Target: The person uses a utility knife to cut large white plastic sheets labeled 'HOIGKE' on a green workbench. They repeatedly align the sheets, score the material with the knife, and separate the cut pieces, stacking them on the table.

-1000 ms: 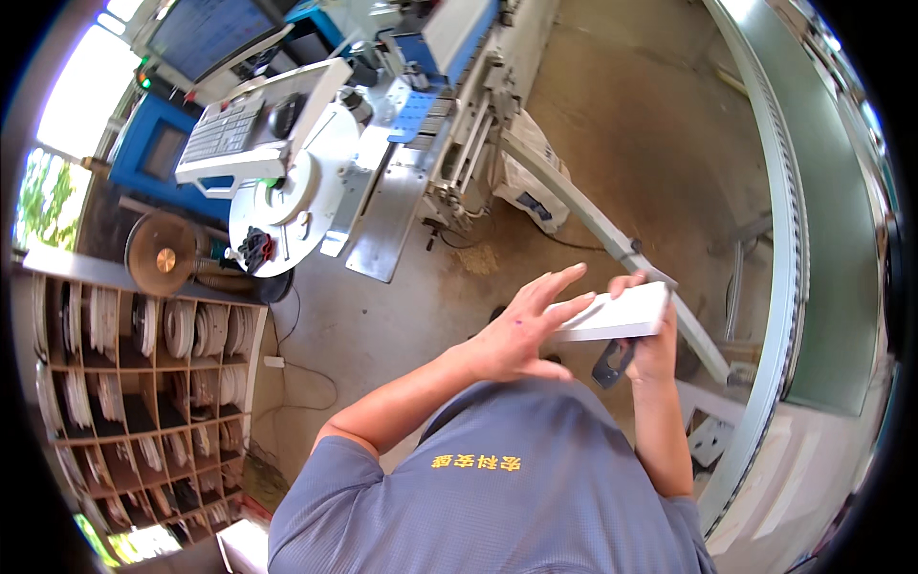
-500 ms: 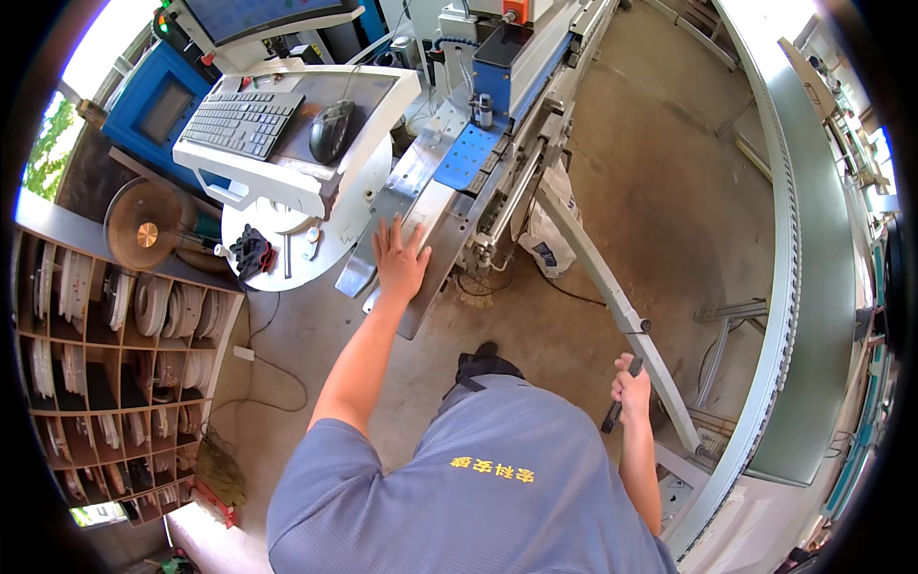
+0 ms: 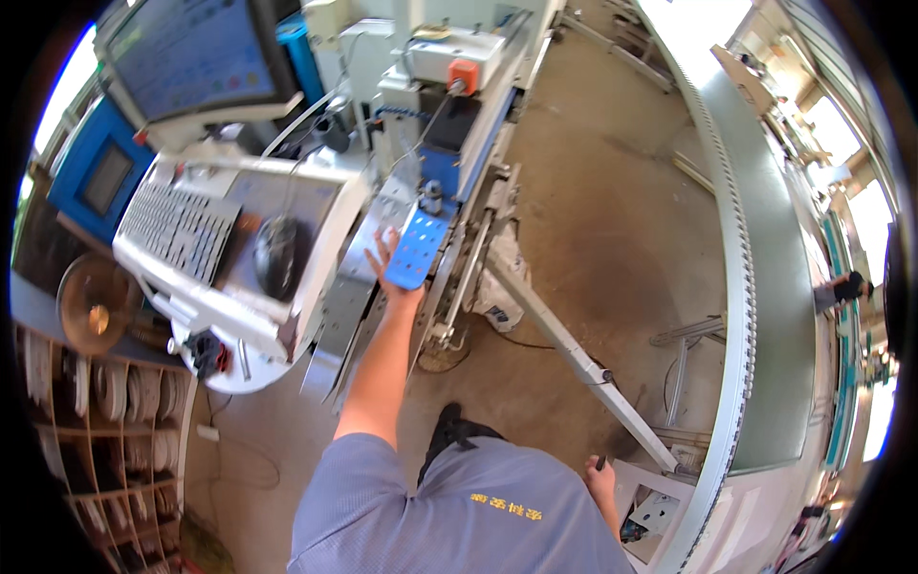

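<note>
My left hand [image 3: 388,272] reaches forward to the machine, fingers apart, at the left edge of a blue perforated plate [image 3: 418,251]. The plate covers part of the hand; whether the fingers press on the metal bed beneath cannot be seen. Low on the right, beside my body, my right hand [image 3: 601,484] is closed round a dark bar-like piece [image 3: 601,463], only the end of which shows. A grey slanting beam [image 3: 564,346] runs down from the machine to near that hand.
To the left stand a keyboard [image 3: 180,230] and a black mouse [image 3: 276,256] on a white console, under a monitor [image 3: 191,59]. A round white table [image 3: 251,380] holds dark gloves [image 3: 205,352]. A fan [image 3: 96,304], wooden shelf rack [image 3: 122,421] and long green-topped bench [image 3: 776,306] flank me.
My left hand has moved forward from the metal bed to beneath the blue plate. My right hand has dropped lower with the dark piece. The view has shifted, bringing more of the monitor in.
</note>
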A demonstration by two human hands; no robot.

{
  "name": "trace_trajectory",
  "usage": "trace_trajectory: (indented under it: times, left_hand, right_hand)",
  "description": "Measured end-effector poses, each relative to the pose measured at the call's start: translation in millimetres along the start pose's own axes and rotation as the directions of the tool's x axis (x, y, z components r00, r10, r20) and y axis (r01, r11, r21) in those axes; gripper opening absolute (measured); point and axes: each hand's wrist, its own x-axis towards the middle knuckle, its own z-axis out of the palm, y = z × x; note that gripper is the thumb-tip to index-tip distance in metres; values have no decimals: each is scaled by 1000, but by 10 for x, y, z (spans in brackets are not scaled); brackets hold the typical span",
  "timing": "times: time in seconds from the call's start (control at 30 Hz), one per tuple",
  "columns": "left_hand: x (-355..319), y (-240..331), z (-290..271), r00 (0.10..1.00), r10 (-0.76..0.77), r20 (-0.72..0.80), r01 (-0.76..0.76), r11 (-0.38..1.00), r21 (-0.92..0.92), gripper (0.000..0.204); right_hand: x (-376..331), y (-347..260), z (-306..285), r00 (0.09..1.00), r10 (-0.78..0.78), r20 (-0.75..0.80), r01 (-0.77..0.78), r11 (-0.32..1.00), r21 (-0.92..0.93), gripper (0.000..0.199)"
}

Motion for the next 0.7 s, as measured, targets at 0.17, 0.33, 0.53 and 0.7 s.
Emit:
trace_trajectory:
  times: [0.17, 0.33, 0.53, 0.7]
  left_hand:
    - [225, -18, 373, 992, 73, -102, -69, 997, 38, 49]
    - [114, -109, 802, 980, -16, -200, 6, 999, -53, 51]
    - [-674, 344, 14, 954, -284, 99, 293, 951, -99, 68]
    - [-1921, 845, -868, 954, -196, 227, 196, 980, 22, 75]
  right_hand:
    - [-407, 578, -379, 984, 144, -108, -148, 988, -36, 11]
    - [-385, 2857, -1010, 955, -96, -282, -39, 897, -440, 23]
    - [-1158, 3315, -1424, 786, 571, -238, -515, 817, 259, 52]
    - [-1369, 3698, -1774, 783, 585, -208, -497, 792, 356, 39]
